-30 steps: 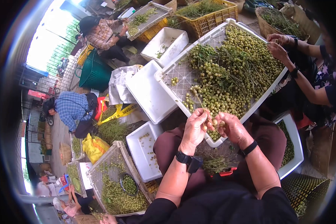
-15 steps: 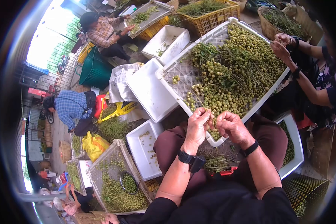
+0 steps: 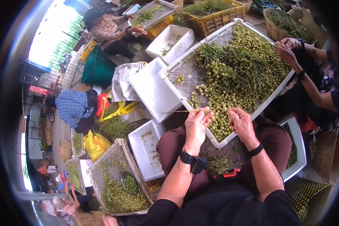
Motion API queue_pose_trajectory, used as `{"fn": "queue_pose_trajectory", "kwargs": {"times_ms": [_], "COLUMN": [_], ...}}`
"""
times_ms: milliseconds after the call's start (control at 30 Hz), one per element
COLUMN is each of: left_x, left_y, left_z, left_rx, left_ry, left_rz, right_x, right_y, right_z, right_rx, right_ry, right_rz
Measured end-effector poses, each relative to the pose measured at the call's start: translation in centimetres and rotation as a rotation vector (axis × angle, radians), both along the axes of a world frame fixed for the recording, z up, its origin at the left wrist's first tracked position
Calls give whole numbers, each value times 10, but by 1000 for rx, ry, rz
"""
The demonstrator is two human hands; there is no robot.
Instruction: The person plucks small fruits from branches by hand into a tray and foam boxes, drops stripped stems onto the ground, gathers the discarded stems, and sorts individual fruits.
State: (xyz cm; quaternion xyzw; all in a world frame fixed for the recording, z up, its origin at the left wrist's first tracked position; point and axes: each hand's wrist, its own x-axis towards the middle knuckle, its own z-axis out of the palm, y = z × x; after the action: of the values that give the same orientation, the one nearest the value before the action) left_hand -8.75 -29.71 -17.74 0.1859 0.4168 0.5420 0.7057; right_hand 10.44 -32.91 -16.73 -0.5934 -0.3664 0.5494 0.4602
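Note:
My left hand point(image 3: 197, 123) pinches a thin dry stem point(image 3: 176, 111), which points out to the left over the tray's near edge. My right hand point(image 3: 242, 122) is a little apart from it, fingers curled together; whether anything small is in them is hidden. Both hands are at the near corner of a white mesh tray point(image 3: 176, 89). Small round yellow-green fruits point(image 3: 235, 101) are heaped in the tray, with a tangle of stems and leaves point(image 3: 235, 73) among them.
Across the tray's right side are a co-worker's hands point(image 3: 287, 51). White bins point(image 3: 154, 90) and a second fruit tray point(image 3: 113, 180) stand to the left. Cut stems point(image 3: 220, 164) lie below my hands. Other people work at the left point(image 3: 73, 107) and upper left.
My hands have separated, the right one moving away to the right. The stem in my left hand has swung to point left, nearly level.

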Motion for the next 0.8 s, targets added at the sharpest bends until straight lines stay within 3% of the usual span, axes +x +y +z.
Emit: {"fn": "queue_pose_trajectory", "kwargs": {"times_ms": [100,267,433,533,633,800], "left_x": [2,16,27,22,19,15], "left_y": [-2,-9,-17,-15,-15,-13], "left_z": [2,-1,-2,-3,-4,-1], "left_rx": [19,96,212,247,438,311], "left_ry": [79,129,377,446,666,532], "left_rz": [-21,-97,-106,-96,-59,9], "right_x": [-14,-32,-30,-28,-26,-25], "right_y": [-5,-8,-4,-3,-2,-5], "right_z": [4,-10,-16,-7,1,6], "right_rx": [-61,28,67,-2,-136,-170], "right_ry": [60,-103,-345,-97,28,267], "right_rz": [148,169,207,309,369,394]}}
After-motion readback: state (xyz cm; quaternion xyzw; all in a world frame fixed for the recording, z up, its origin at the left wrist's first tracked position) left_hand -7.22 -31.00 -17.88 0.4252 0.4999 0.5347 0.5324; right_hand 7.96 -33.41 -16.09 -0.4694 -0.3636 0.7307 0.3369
